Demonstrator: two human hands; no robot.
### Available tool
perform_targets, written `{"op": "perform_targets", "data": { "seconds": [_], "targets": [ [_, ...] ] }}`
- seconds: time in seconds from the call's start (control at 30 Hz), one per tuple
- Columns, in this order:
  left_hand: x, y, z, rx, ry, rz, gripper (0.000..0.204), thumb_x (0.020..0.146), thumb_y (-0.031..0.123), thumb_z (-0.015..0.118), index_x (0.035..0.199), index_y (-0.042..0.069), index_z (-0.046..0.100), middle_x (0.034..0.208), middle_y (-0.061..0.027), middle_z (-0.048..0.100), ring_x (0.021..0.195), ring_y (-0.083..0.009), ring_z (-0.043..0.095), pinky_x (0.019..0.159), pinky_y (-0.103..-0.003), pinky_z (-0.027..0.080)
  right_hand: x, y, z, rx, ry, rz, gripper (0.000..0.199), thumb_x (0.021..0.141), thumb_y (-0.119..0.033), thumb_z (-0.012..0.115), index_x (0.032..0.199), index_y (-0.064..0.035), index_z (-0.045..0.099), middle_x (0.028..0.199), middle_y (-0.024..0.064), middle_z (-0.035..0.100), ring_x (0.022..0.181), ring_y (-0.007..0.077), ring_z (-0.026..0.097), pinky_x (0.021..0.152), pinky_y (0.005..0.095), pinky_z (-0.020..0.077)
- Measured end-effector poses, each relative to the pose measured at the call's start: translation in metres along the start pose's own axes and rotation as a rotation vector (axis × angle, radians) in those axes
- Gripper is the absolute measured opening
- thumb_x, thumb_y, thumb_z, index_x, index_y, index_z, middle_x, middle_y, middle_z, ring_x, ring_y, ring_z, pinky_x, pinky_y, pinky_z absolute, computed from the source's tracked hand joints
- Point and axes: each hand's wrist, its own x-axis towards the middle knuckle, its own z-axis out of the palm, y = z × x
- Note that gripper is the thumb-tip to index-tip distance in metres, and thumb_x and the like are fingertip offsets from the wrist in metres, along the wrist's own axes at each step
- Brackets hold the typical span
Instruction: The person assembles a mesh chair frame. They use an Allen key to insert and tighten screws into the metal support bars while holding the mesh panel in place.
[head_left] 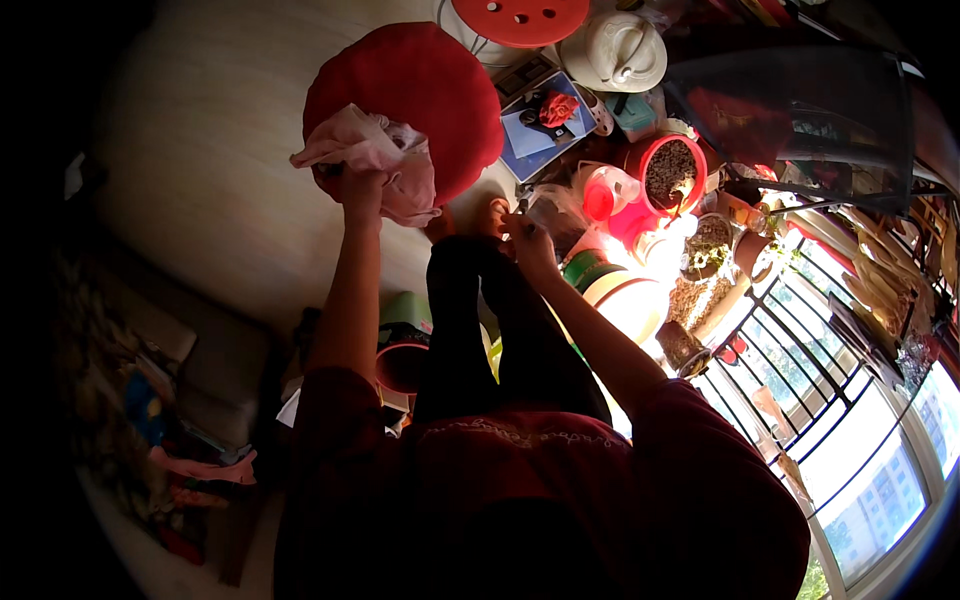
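Note:
My left hand (362, 190) is closed on a pale pink cloth (410, 185), which is bunched up and hangs in loose folds. Part of the cloth lies across the near side of a round red padded seat (420, 80). My right hand (530, 245) is beside my right knee, its fingers closed. A small dark thing shows at its fingertips, too shadowed to name. Just beyond that hand is a bare foot (492, 214) on the floor.
A red stool (525, 18) with holes and a cream lidded pot (614, 52) stand at the back. On the right are a red pot of soil (672, 175), several planters and a black window railing (800, 370). A grey sofa-like seat (215, 370) is at the left.

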Motion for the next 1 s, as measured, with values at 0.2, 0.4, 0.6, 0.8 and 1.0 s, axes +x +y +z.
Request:
{"op": "perform_targets", "data": {
  "seconds": [0.2,0.4,0.6,0.8,1.0],
  "targets": [
    [-0.090,0.033,-0.059,-0.321,0.069,-0.359,0.044,0.071,-0.011,0.059,0.115,-0.006,0.056,0.106,-0.0134,0.060,0.087,-0.0228,0.063,0.067,-0.028,0.057,-0.021,-0.036,-0.054,-0.273,-0.036,-0.211,0.035,0.096,-0.030,0.044,0.115,-0.0033,0.057,0.077,0.0093,0.062,0.053,0.0121,0.053,0.051,0.0258,0.0455],
    [-0.201,0.051,-0.116,-0.081,0.095,-0.414,0.047,0.071,-0.007,0.062,0.117,-0.004,0.054,0.108,-0.0146,0.060,0.093,-0.0260,0.062,0.074,-0.031,0.055,-0.052,-0.115,-0.097,0.552,-0.302,0.118,0.033,0.100,-0.027,0.036,0.116,-0.0045,0.053,0.062,0.0000,0.046,0.044,0.0091,0.030,0.042,0.0224,0.0245],
    [-0.251,0.060,-0.173,0.347,0.063,-0.229,0.055,0.070,-0.001,0.064,0.123,-0.001,0.051,0.111,-0.0152,0.059,0.099,-0.0264,0.060,0.081,-0.032,0.050,-0.075,-0.167,-0.118,0.608,-0.521,0.037,0.034,0.101,-0.032,0.037,0.107,-0.0041,0.055,0.061,-0.0007,0.043,0.046,0.0084,0.030,0.046,0.0218,0.0263],
    [-0.260,0.112,-0.241,0.380,0.344,0.219,0.063,0.070,0.004,0.067,0.130,0.001,0.047,0.111,-0.0159,0.060,0.102,-0.0270,0.059,0.087,-0.033,0.046,-0.099,-0.202,-0.074,0.963,-0.884,0.127,0.029,0.100,-0.032,0.041,0.087,-0.0089,0.052,0.056,-0.0052,0.034,0.047,0.0060,0.029,0.047,0.0219,0.0259],
    [-0.263,0.113,-0.344,0.351,0.366,0.275,0.069,0.070,0.001,0.067,0.135,0.005,0.044,0.113,-0.0151,0.061,0.103,-0.0243,0.059,0.090,-0.033,0.045,-0.134,-0.263,0.030,0.747,-1.224,-0.075,0.027,0.095,-0.027,0.046,0.073,-0.0117,0.047,0.051,-0.0068,0.034,0.044,0.0052,0.030,0.045,0.0215,0.0263]
  ]
}}
